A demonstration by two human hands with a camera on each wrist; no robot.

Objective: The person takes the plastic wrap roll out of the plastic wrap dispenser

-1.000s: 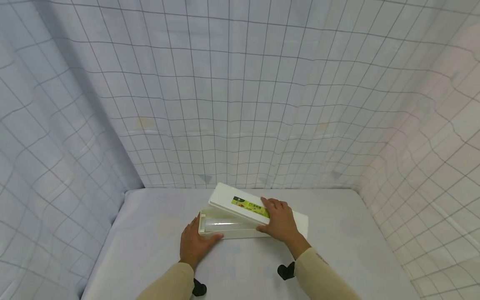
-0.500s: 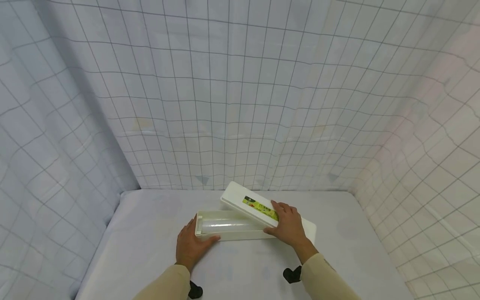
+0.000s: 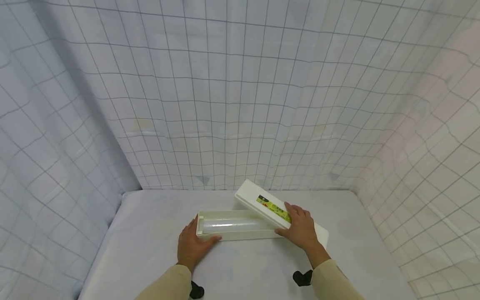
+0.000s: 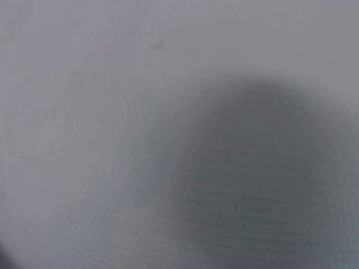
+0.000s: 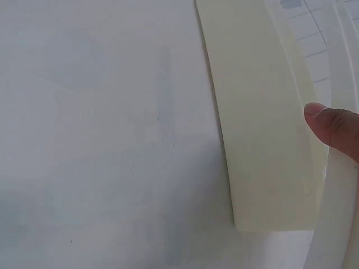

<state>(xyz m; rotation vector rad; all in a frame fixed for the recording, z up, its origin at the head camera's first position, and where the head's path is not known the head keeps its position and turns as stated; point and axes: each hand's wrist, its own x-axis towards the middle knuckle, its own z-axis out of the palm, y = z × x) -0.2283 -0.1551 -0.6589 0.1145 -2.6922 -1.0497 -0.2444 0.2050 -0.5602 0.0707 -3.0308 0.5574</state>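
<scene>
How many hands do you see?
2: the left hand grips the open box at its left end, and the right hand holds the tilted white lid.

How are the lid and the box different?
The lid has a yellow-green label; the box shows none. The lid slants across the box, while the box lies flat on the table. The lid looks white; the box looks creamier. Both are long and narrow.

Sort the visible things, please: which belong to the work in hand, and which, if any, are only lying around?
In the work:
long box
shiny roll inside
labelled lid
left hand
right hand

Only surroundings:
table
grid-patterned curtain
black wrist pieces
</scene>
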